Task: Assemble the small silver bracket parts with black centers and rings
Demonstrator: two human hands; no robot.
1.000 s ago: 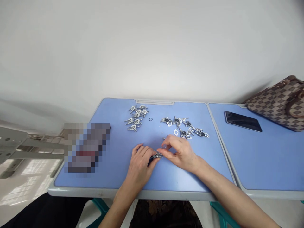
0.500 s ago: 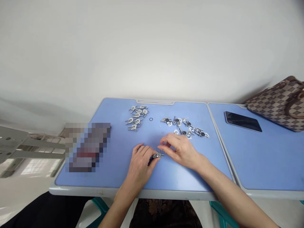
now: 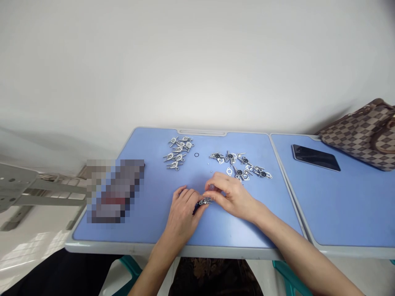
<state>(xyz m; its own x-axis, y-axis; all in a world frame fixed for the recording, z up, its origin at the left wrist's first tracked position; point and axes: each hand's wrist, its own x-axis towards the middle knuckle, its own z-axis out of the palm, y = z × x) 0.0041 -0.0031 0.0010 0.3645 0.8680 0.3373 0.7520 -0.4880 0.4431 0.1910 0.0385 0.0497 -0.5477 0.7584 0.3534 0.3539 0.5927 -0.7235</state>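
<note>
Near the front middle of the blue table, my left hand [image 3: 184, 207] pinches a small silver metal part [image 3: 205, 201] between thumb and fingers. My right hand [image 3: 230, 193] is closed just right of it, its fingertips round a small tool with a clear purplish handle [image 3: 212, 187]; the tool's tip is too small to make out. Beyond my left hand lies a group of silver metal assemblies [image 3: 179, 149]. Past my right hand are several metal parts with black round centres [image 3: 240, 172], with a flat oval gasket [image 3: 228, 171] beside them. A dark ring [image 3: 196, 155] lies between the groups.
A pixelated flat object [image 3: 119, 191] lies on the table's left side. On the adjoining table [image 3: 345, 205] at the right are a black phone [image 3: 316, 158] and a checkered bag [image 3: 364, 133]. A pale wall [image 3: 197, 65] stands behind both tables.
My right hand has shifted slightly left and closer to the metal part, bringing the tool's handle nearer to my left fingertips. The oval gasket is now fully visible. My left hand has barely moved.
</note>
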